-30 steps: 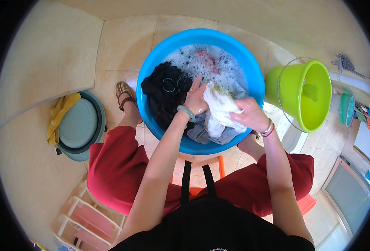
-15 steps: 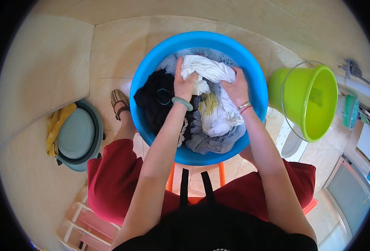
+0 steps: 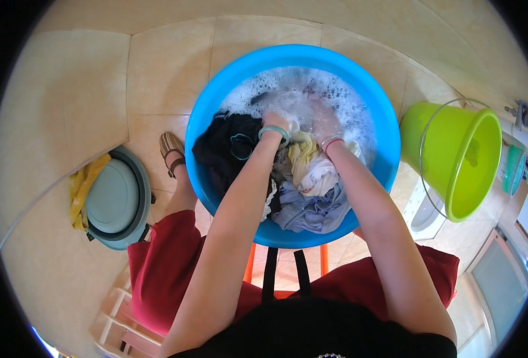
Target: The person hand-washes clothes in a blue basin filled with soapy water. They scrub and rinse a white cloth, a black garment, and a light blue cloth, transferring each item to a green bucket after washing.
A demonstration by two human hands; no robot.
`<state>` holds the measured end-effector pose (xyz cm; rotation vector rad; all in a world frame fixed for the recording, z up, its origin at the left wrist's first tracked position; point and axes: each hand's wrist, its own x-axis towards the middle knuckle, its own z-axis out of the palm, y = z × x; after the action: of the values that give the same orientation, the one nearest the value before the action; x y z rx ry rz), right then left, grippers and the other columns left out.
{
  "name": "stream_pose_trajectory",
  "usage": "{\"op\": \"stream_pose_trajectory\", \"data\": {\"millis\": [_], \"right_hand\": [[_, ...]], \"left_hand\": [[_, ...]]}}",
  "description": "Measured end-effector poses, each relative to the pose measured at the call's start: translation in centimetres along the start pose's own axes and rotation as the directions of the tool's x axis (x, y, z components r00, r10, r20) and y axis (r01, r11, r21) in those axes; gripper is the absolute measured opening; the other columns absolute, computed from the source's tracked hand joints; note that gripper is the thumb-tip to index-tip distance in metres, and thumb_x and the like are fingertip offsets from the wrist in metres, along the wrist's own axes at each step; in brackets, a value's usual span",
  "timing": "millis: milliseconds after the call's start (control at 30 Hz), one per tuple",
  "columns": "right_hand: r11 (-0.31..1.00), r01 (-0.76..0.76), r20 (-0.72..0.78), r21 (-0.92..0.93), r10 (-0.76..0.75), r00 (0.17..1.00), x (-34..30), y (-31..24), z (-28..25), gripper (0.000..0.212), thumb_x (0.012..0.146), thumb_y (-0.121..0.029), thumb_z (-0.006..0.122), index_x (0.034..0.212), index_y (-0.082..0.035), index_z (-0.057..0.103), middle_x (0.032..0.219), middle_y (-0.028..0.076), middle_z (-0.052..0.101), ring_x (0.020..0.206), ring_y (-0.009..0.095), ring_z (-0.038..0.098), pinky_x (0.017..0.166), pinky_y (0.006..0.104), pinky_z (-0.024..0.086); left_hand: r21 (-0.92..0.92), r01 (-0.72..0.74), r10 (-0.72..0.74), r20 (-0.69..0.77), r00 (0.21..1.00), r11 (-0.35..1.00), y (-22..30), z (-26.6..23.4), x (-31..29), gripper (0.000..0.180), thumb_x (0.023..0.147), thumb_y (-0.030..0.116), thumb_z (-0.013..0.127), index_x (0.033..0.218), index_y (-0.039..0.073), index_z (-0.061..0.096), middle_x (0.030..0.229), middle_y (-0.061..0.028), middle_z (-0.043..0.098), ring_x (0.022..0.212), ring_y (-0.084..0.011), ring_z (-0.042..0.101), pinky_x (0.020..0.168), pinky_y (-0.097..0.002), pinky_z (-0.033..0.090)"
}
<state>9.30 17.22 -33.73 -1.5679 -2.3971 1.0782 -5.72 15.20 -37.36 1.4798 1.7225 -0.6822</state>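
Observation:
A round blue basin [image 3: 196,119] in front of me holds soapy water [image 3: 347,101] and wet clothes. My left hand [image 3: 277,121] is sunk in the suds to about the wrist, with a pale green bangle above it. Beside it my right hand [image 3: 324,122] is also under the foam, a silver bangle and red cord at its wrist. Foam hides the fingers of both. Black clothing [image 3: 228,143] lies left of my left hand. Between and below the wrists are a yellowish cloth [image 3: 301,152], a white cloth [image 3: 319,177] and a grey-blue garment [image 3: 314,209].
A lime green bucket [image 3: 434,137] with a wire handle leans at the right. On the left stand grey-green folded basins [image 3: 112,194] with a yellow cloth [image 3: 85,185]. Tiled walls curve around; a pinkish rack [image 3: 138,343] is at lower left.
Both hands have gone down into the water, and the white garment they held above it is now out of sight under the foam. The suds have spread wider.

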Motion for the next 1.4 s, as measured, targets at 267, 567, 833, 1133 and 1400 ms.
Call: {"op": "stream_pose_trajectory", "data": {"millis": [267,567,833,1133,1400], "right_hand": [[0.885,0.409,-0.132,0.221,-0.388,0.912,-8.0,-8.1,-8.0,0.035,0.078,0.0,0.058,0.113,-0.005,0.058,0.111,0.015,0.056,0.102,0.033,0.057,0.087,0.0389,0.048],[0.874,0.439,-0.223,-0.21,-0.48,0.848,-14.9,-18.6,-11.7,0.052,0.067,-0.021,0.071,0.118,-0.02,0.062,0.104,-0.001,0.052,0.086,0.019,0.053,0.065,0.0298,0.05],[0.961,0.267,-0.516,-0.071,-0.265,0.815,-13.8,-17.9,-10.5,0.037,0.066,-0.029,0.076,0.1,-0.025,0.062,0.093,0.0,0.05,0.071,0.02,0.055,0.053,0.033,0.048],[0.907,0.327,-0.607,0.264,-0.107,0.788,-11.8,-15.9,-10.1,0.013,0.071,-0.009,0.073,0.079,-0.009,0.063,0.083,0.011,0.06,0.069,0.034,0.062,0.061,0.0371,0.051],[0.937,-0.018,-0.372,0.349,0.156,0.915,-8.4,-8.1,-7.3,0.016,0.081,-0.024,0.062,0.079,-0.008,0.063,0.086,0.016,0.063,0.074,0.038,0.061,0.064,0.045,0.05]], "left_hand": [[-0.641,-0.185,-0.053,-0.219,0.974,-0.745,2.4,-2.3,-9.2,0.057,0.085,0.021,0.069,0.134,0.007,0.043,0.124,-0.0116,0.056,0.115,-0.0263,0.053,0.092,-0.0406,0.047],[-0.203,0.317,0.374,-0.593,0.713,-0.926,4.0,-4.3,-16.8,0.044,0.095,0.043,0.047,0.137,0.038,0.036,0.125,-0.0055,0.052,0.084,-0.0239,0.054,0.055,-0.0292,0.045],[-0.358,0.209,0.349,-0.389,0.852,-0.91,6.5,-7.0,-21.5,0.065,0.079,0.071,0.048,0.111,0.016,0.055,0.079,-0.0044,0.057,0.073,-0.0226,0.058,0.058,-0.0324,0.048],[-0.449,0.111,0.216,-0.19,0.958,-0.887,6.3,-5.0,-19.4,0.036,0.092,0.046,0.054,0.072,0.017,0.048,0.061,0.0033,0.048,0.056,-0.0085,0.05,0.049,-0.0246,0.039],[-0.726,-0.322,-0.375,-0.095,0.922,-0.608,6.6,-3.0,-18.4,0.024,0.086,0.03,0.06,0.093,0.007,0.061,0.083,-0.0038,0.061,0.076,-0.0164,0.062,0.066,-0.0302,0.051]]}}
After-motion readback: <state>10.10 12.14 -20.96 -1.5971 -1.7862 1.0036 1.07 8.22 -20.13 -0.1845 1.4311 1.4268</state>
